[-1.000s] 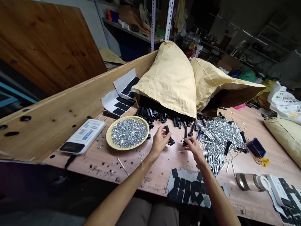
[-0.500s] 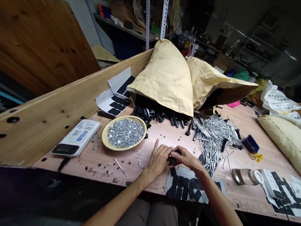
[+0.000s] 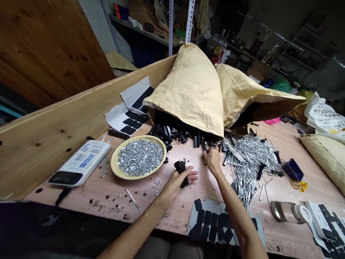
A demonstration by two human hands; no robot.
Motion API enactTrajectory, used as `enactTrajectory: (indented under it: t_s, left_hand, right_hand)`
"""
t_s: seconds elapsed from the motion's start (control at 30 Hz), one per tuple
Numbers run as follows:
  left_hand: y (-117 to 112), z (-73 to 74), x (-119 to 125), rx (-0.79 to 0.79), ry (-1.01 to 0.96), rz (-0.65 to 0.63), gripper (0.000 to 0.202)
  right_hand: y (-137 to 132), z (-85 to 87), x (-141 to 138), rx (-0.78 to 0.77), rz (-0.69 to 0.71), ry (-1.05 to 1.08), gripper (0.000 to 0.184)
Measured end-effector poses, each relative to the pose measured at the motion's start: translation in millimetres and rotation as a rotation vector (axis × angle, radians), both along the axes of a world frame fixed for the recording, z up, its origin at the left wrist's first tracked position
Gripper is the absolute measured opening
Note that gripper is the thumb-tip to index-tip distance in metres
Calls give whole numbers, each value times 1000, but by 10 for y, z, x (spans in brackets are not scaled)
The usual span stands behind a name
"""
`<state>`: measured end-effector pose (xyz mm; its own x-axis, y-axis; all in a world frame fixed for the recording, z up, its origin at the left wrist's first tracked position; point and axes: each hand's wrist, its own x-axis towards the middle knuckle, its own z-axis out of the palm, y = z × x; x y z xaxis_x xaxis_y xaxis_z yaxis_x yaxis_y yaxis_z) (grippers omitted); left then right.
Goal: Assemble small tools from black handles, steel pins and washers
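Note:
My left hand lies palm up on the wooden table, its fingers curled round a small bundle of black plastic pieces. My right hand reaches forward to the heap of black plastic pieces spilling from a tan paper sack; its fingertips touch the pieces at the heap's edge. Whether it grips one is hidden. A pile of silver metal pins lies just right of that hand. A yellow dish of small silver nuts stands left of my left hand.
A sheet of black adhesive pads lies at the near edge. A white device rests at the left by a raised wooden board. A second sack, a blue box, a glass jar and more pad sheets lie around.
My hands, joined near the pad sheet half a second ago, have parted. The left stays holding the black pieces; the right has reached forward to the heap by the sack.

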<state>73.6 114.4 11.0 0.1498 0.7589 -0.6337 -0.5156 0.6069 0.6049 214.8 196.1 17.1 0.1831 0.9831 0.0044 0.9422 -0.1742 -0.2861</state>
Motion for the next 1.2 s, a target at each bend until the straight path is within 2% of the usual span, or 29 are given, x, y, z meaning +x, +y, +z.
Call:
enactTrajectory:
  t_s: [0.13, 0.23, 0.33, 0.4, 0.5, 0.6, 0.63, 0.7, 0.73, 0.8, 0.9, 0.97, 1.03, 1.1, 1.2]
  left_hand:
    - [8, -35, 102, -24, -190, 11, 20]
    - [-23, -83, 197, -22, -261, -23, 13]
    - [-54, -147, 226, -55, -266, -51, 14]
    - [-58, -180, 199, -44, -273, -62, 17]
    - [-38, -189, 124, -20, -264, -43, 20]
    - [-9, -146, 60, -82, -261, -72, 15]
    - [-4, -127, 49, -108, -272, -88, 13]
    - [-4, -96, 49, -144, -303, -110, 11]
    - [-10, -88, 58, -146, -310, -110, 12]
    - [-30, -95, 82, -120, -275, -92, 14]
    - [-68, -134, 92, 43, -49, -36, 14]
    - [-95, -136, 65, 294, 177, -24, 15]
    - [-125, -98, 25, 551, 328, -48, 19]
    - [-167, -38, -3, 724, 348, -126, 22]
    - [-275, -1, 25, 871, 297, -268, 37]
  right_hand:
    - [-613, 23, 129, 75, 32, 244, 14]
    - [-1038, -21, 109, 109, 163, 391, 11]
    - [-1265, -64, 45, 63, 339, 426, 25]
    - [-1299, -63, 21, 21, 388, 357, 31]
    - [-1175, -2, 66, -42, 443, 292, 29]
    - [-826, 99, 203, -137, 449, 357, 23]
    - [-675, 125, 251, -114, 349, 338, 26]
    - [-381, 145, 320, 3, 104, 109, 23]
    - [-259, 137, 335, 10, 21, -9, 20]
    - [-112, 109, 331, -7, -46, -180, 22]
    - [-166, 127, 318, -16, -34, -223, 31]
    - [-351, 218, 340, -24, 9, -103, 26]
    - [-600, 347, 362, -108, 94, 142, 20]
    - [-862, 463, 344, -233, 151, 443, 15]
    - [-1180, 541, 252, -280, 80, 762, 13]
